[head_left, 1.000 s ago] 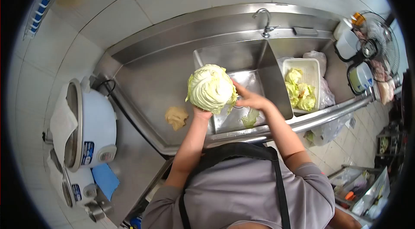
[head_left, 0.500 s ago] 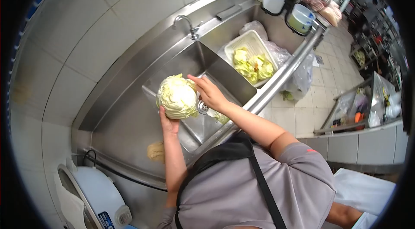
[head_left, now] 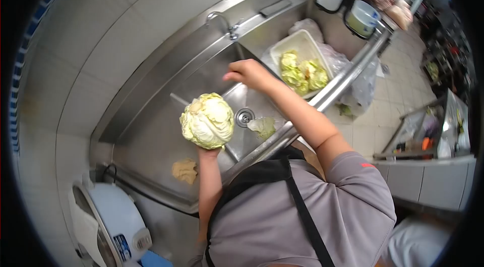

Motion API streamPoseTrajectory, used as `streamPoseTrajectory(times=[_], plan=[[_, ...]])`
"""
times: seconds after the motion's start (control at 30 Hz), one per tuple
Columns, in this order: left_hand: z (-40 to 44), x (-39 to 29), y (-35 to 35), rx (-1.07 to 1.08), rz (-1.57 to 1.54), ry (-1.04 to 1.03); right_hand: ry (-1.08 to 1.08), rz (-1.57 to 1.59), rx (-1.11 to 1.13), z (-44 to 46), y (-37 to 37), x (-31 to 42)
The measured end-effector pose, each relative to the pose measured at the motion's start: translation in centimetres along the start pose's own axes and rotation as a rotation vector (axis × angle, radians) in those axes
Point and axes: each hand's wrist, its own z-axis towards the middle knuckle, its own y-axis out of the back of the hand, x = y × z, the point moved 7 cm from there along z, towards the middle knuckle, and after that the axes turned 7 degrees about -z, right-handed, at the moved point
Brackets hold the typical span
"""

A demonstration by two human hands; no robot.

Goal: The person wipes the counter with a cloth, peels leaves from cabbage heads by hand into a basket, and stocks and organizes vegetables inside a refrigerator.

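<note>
A pale green cabbage (head_left: 207, 121) rests on my left hand (head_left: 208, 152), which supports it from below over the steel sink; most of those fingers are hidden under the head. My right hand (head_left: 248, 74) hangs above the basin, apart from the cabbage and up to its right. Its fingers are curled in, and whatever they may hold is hidden. Below, a loose cabbage leaf (head_left: 262, 127) lies in the sink beside the drain (head_left: 245, 117).
A white basket (head_left: 308, 39) with cabbage leaves stands in the right-hand basin near plastic bags. A faucet (head_left: 222, 20) rises at the back. A tan cloth-like lump (head_left: 184, 170) lies on the steel at left. A rice cooker (head_left: 113, 221) sits at lower left.
My right hand has left the cabbage's side, moved up and away, and its fingers have curled in. My left hand has shifted further under the cabbage, uncovering more of the drain area.
</note>
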Motion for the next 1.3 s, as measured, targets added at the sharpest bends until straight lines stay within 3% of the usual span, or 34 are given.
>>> streamPoseTrajectory(times=[0.03,0.1,0.2,0.27,0.33,0.57,0.67,0.8,0.9,0.97,1.0,1.1,1.13,1.23,1.3], plan=[[0.1,0.2,0.7,0.02,-0.034,0.009,-0.057,-0.047,0.159,0.0,-0.8,-1.3],[0.3,0.4,1.4,0.072,-0.107,0.014,0.292,-0.039,0.056,-0.7,-1.5,-0.6],[0.7,0.3,-0.9,0.142,-0.098,-0.063,0.288,0.397,0.009,-2.5,-1.8,3.8],[0.4,0.8,-3.8,0.103,-0.097,-0.161,0.306,0.437,-0.073,-3.6,-2.1,6.7],[0.3,1.3,-4.0,0.079,-0.103,-0.224,0.354,0.246,-0.162,-4.3,-2.1,8.0],[0.3,3.9,-0.3,0.079,-0.093,-0.246,0.346,0.159,-0.269,-2.5,-1.0,4.5],[0.1,6.6,-0.3,0.245,-0.212,-0.06,0.159,0.152,0.012,-0.4,-4.0,-0.2],[0.6,9.0,-1.3,0.446,-0.492,0.194,0.197,0.203,0.251,-0.2,-5.7,-3.9],[0.8,9.5,-1.1,0.387,-0.533,0.162,0.245,0.653,0.354,-1.8,-1.6,-0.8],[0.7,9.7,-3.0,0.273,-0.46,0.007,0.32,0.692,0.562,-3.9,-0.1,1.6],[0.7,9.7,-3.5,0.214,-0.424,-0.071,0.443,0.621,0.495,-4.6,0.1,2.3],[0.6,10.3,-3.1,0.316,-0.451,-0.072,0.435,0.643,0.639,-4.5,0.5,1.7],[0.7,11.2,-3.6,0.403,-0.526,0.1,0.413,0.675,0.705,-4.0,0.2,1.1],[0.4,12.1,-3.8,0.474,-0.518,0.223,0.339,0.868,0.67,-3.0,-0.5,0.2],[0.2,12.1,-4.5,0.531,-0.43,0.186,0.388,0.859,0.594,-3.1,-1.1,0.4]])
